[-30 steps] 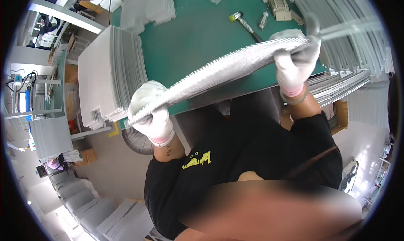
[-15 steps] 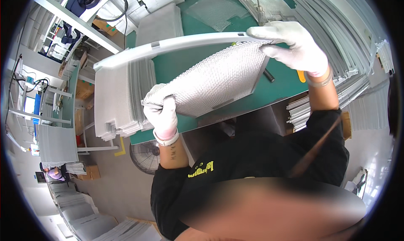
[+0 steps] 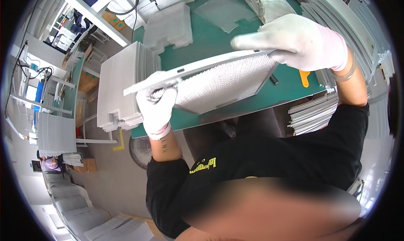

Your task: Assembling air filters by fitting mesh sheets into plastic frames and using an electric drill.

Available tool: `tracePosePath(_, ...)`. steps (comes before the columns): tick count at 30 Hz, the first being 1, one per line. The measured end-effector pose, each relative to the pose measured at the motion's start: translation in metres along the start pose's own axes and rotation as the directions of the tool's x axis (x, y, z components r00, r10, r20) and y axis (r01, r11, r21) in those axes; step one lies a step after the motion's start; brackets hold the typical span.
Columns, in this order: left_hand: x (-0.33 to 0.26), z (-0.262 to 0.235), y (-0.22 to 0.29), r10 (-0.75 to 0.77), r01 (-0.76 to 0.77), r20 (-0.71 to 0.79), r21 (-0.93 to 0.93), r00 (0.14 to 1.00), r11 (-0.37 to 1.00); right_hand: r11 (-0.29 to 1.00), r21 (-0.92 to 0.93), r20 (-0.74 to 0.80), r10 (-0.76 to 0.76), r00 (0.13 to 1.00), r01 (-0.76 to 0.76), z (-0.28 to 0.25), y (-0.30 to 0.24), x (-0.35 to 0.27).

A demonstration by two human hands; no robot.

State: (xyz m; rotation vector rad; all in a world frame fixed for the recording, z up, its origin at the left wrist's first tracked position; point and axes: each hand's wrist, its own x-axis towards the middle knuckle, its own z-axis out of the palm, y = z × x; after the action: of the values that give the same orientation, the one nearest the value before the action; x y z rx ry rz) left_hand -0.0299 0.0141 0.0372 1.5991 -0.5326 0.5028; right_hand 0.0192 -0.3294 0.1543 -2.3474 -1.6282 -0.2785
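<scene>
A silvery mesh panel (image 3: 225,83) is held tilted above the green tabletop, with thin metal edging along its lower and right sides. A long pale frame strip (image 3: 195,67) with small slots runs along the panel's upper edge. My left hand (image 3: 155,110), in a white glove, is closed round the panel's left corner, just under the strip's left end. My gloved right hand (image 3: 301,43) lies over the right end of the strip and the panel's upper right corner, its forefinger stretched along the strip and slightly blurred. The thumb of that hand is hidden.
Stacked mesh panels (image 3: 118,78) stand at the table's left, with another stack (image 3: 170,26) behind. Loose mesh sheets (image 3: 223,9) lie at the back. A yellow flat tool (image 3: 304,78) and a dark cylinder (image 3: 274,79) lie at right. Strips (image 3: 313,112) are bundled below; a fan (image 3: 140,150) stands on the floor.
The strip's left end has come down and toward me, from well above the panel to its upper edge by my left hand. My right hand has shifted slightly right and turned over the corner.
</scene>
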Motion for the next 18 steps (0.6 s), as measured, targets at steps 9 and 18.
tracePosePath(9, -0.001, 0.012, -0.014, 0.167, -0.165, 0.018, -0.090, 0.986, 0.982, 0.943, 0.330, 0.033, 0.038, 0.999, -0.047, 0.016, -0.018, 0.030)
tracePosePath(18, -0.023, 0.039, -0.026, 0.282, -0.366, -0.489, -0.084, 0.825, 0.927, 0.961, 0.242, -0.003, -0.133, 0.991, 0.130, 0.024, -0.023, 0.060)
